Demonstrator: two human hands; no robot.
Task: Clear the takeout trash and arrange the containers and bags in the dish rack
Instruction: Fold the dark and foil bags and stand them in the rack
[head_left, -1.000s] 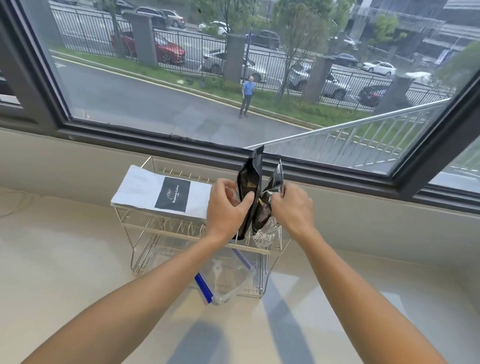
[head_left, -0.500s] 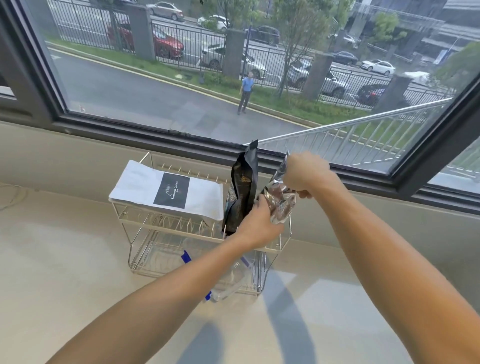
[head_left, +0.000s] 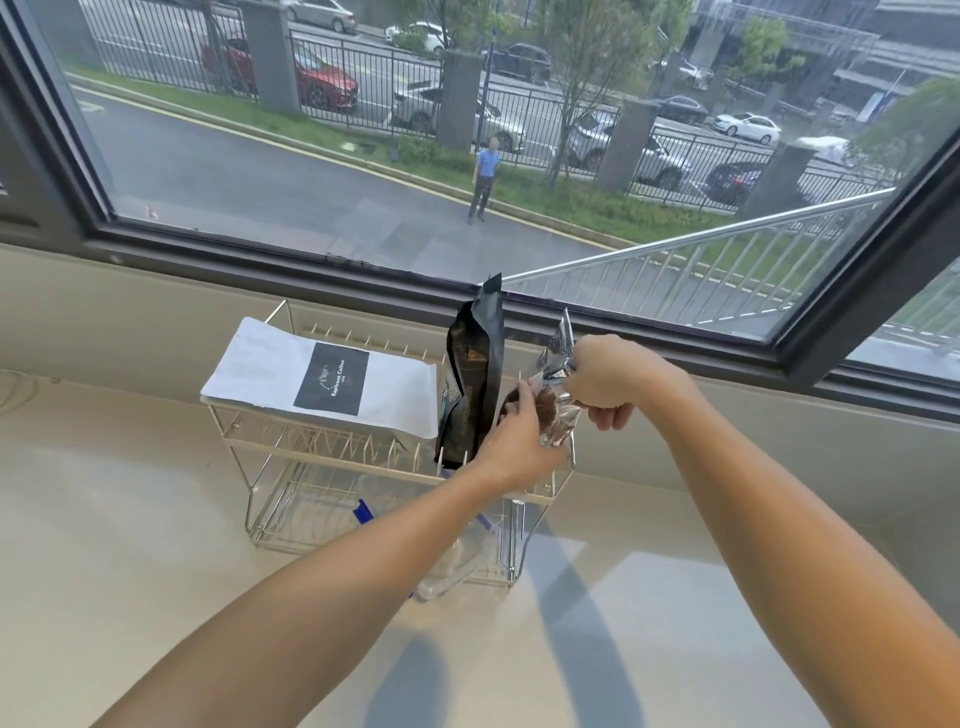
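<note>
From the head camera, both hands are working at the right end of the wire dish rack on the pale countertop under the window, and it's the silver foil pouch that everything is turning on. The right hand is gripping the pouch's upper part, fingers curled closed around the crinkled foil, with the top seal poking up past the knuckles. The left hand is coming in from below and to the left, fingers wrapped onto the lower part of the same pouch, so it's pinched from both ends. The pouch's long axis is running near upright, tilting a little to the right at the top, and it's sitting above the rack's upper tier, at its right end. Just to its left, the black coffee bag is standing upright in the tines, apparently touching the left fingers, though I can't tell for sure. Farther left, the white coffee bag is lying flat across the upper tier. Below, a clear container with blue trim is resting in the lower tier. My read: the free slot lies straight down beneath the pouch, right of the black bag, so the coming move looks like a short vertical lowering, with the left hand nearer the tines for guiding.
</note>
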